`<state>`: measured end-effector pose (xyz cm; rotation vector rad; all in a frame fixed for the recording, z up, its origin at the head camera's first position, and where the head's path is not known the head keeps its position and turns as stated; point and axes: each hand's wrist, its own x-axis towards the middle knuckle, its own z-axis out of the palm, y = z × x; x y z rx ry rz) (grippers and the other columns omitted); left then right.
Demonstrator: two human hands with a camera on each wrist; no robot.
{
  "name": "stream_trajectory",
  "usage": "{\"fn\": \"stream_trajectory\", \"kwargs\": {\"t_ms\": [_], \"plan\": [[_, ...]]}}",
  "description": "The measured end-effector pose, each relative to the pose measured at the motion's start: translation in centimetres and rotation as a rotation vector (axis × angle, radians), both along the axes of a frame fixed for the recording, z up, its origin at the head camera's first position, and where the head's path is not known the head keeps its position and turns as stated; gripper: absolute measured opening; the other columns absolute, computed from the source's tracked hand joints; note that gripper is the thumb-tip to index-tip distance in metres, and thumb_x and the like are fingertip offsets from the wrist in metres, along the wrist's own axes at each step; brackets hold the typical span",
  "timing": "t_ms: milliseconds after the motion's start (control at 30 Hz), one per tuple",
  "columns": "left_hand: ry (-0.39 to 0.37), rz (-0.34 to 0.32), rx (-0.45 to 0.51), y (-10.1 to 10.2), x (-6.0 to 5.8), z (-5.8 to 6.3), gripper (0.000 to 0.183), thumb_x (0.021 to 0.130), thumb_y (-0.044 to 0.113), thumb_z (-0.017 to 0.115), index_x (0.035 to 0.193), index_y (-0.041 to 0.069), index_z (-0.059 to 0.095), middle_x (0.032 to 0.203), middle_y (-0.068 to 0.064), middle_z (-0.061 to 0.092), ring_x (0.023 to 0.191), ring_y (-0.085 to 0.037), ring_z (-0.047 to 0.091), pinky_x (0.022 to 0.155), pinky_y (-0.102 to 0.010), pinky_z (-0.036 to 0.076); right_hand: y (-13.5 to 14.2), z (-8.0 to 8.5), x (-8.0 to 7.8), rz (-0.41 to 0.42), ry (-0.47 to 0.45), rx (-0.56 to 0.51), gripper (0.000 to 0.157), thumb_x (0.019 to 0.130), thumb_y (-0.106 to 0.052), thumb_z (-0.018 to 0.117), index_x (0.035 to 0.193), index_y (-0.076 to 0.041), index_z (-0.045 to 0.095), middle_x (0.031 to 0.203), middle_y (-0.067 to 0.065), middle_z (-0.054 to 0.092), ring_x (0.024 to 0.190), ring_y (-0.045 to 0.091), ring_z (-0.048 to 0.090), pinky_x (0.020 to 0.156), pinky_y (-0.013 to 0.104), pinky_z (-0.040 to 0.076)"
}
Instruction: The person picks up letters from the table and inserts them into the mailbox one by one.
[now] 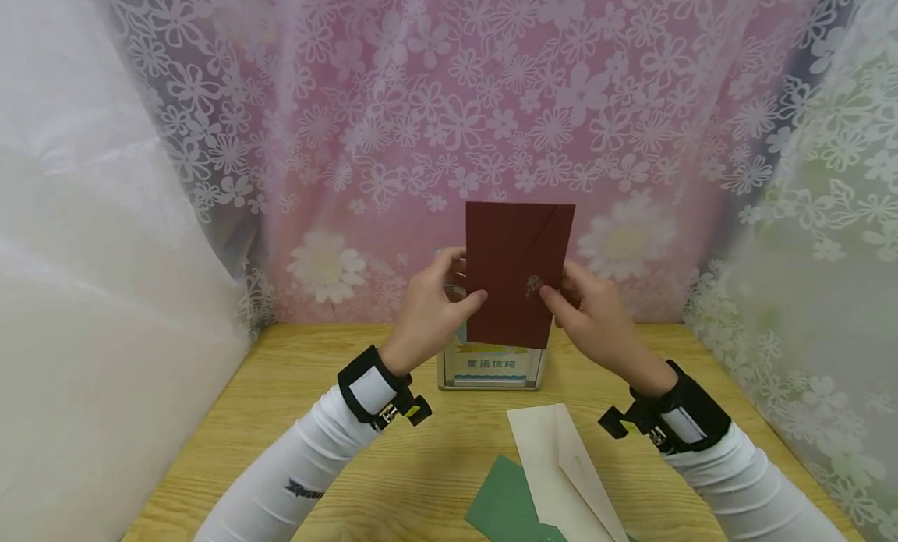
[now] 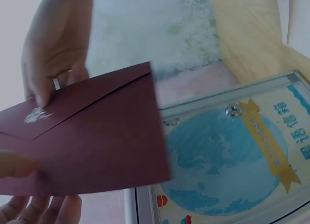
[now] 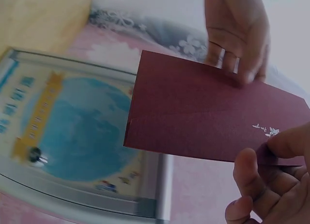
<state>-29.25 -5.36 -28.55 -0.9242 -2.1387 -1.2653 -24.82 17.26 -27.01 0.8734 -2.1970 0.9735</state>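
Note:
A dark red envelope [image 1: 515, 249] with a small silvery flower print is held up between both hands, its diagonal flap edge facing me. My left hand [image 1: 429, 308] pinches its left edge, thumb [image 2: 17, 164] on the face and fingers behind. On the opposite edge my right hand [image 1: 598, 320] does the same, its thumb [image 3: 289, 141] near the print. Right behind the envelope stands a metal-framed letter box [image 1: 491, 373] with a clear front. Its panel [image 3: 89, 129] carries a blue globe, a yellow ribbon and Chinese characters; in the head view the envelope hides most of it.
On the wooden table [image 1: 337, 448] near me, a cream envelope [image 1: 550, 456] overlaps a green envelope [image 1: 501, 491]. A pink flowered curtain [image 1: 421, 136] hangs behind the table, with pale plastic sheets [image 1: 105, 253] at the sides.

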Motion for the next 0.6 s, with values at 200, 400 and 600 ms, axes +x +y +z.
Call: {"fn": "stream_trajectory", "kwargs": {"t_ms": [200,400,600], "plan": [[0.041,0.052,0.006,0.4,-1.8,0.7,0.03,0.086,0.004,0.066,0.115,0.007,0.057,0.099,-0.006,0.065,0.083,-0.009,0.059,0.071,-0.031,0.055,0.1,1.4,-2.8,0.016,-0.053,-0.027,0.036,0.097,-0.004,0.052,0.133,-0.008,0.05,0.072,0.012,0.062,0.045,0.015,0.041,0.04,0.029,0.033],[0.1,0.079,0.022,0.8,-3.4,1.9,0.024,0.088,0.002,0.063,0.111,0.008,0.058,0.096,-0.004,0.066,0.078,-0.007,0.059,0.067,-0.031,0.055,0.6,2.2,-5.8,-0.028,-0.026,-0.031,0.033,0.098,-0.013,0.053,0.13,-0.011,0.052,0.091,0.007,0.07,0.057,0.013,0.055,0.048,0.028,0.043],[0.131,0.094,0.036,1.5,-4.6,4.0,0.022,0.09,0.002,0.062,0.11,0.007,0.058,0.095,-0.005,0.066,0.079,-0.008,0.059,0.068,-0.031,0.054,0.7,4.4,-7.2,-0.068,0.022,-0.056,0.03,0.097,-0.014,0.053,0.127,-0.011,0.056,0.096,0.007,0.069,0.062,0.016,0.058,0.051,0.029,0.042]]}}
